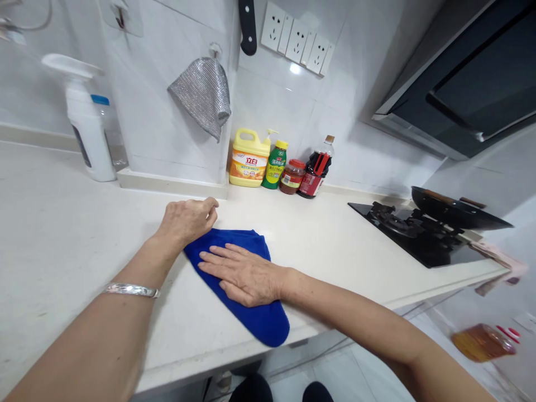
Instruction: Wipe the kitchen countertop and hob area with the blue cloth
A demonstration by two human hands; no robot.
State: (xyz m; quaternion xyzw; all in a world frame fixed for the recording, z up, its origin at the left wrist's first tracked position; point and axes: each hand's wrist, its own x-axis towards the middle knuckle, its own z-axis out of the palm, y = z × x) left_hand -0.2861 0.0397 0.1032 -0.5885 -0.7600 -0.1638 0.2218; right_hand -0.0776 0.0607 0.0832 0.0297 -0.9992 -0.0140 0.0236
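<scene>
A blue cloth (255,321) lies folded on the white countertop (62,234), reaching toward the front edge. My right hand (243,273) lies flat on the cloth with fingers stretched out, pressing it down. My left hand (188,219) sits at the cloth's far left corner, fingers curled and pinched on the cloth's edge. A silver bracelet (132,289) is on my left wrist.
Against the back wall stand a yellow detergent bottle (249,158), a green bottle (275,164), a red-lidded jar (292,176) and a dark sauce bottle (315,167). A black gas hob (414,237) with a wok (454,209) is right. A white spray bottle (87,123) stands left.
</scene>
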